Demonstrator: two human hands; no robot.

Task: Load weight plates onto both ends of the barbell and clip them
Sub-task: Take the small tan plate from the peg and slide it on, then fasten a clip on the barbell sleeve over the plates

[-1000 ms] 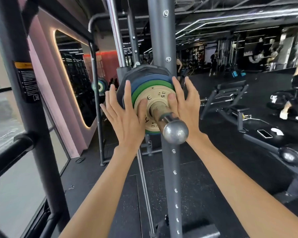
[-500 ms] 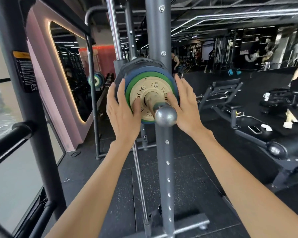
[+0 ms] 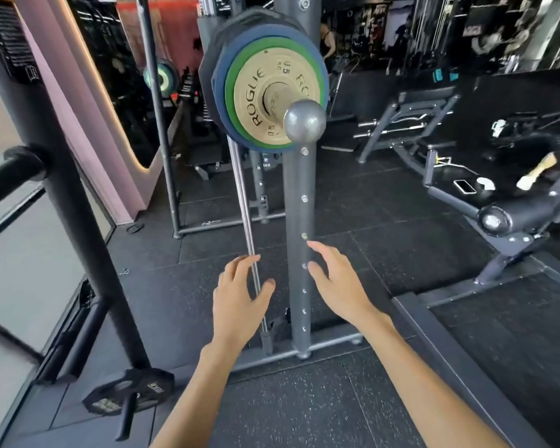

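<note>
The barbell end (image 3: 304, 120) points toward me at the top centre, a round steel cap on its sleeve. On the sleeve sits a stack of plates: a small tan Rogue plate (image 3: 256, 98) in front, then a green plate (image 3: 236, 63), a blue plate (image 3: 219, 101) and a black plate (image 3: 207, 53) behind. No clip shows on the sleeve. My left hand (image 3: 240, 302) and my right hand (image 3: 337, 282) hang well below the plates, fingers apart and holding nothing.
A grey rack upright (image 3: 299, 221) stands right behind my hands, with a thin chrome rod (image 3: 249, 227) beside it. Black plates (image 3: 126, 396) rest on a low peg at the lower left. A thick black post (image 3: 62, 189) rises at the left. Benches (image 3: 514, 215) with a phone (image 3: 464, 186) stand at the right.
Both hands have let go of the plate stack and dropped down, away from the barbell. The view has tilted down toward the floor.
</note>
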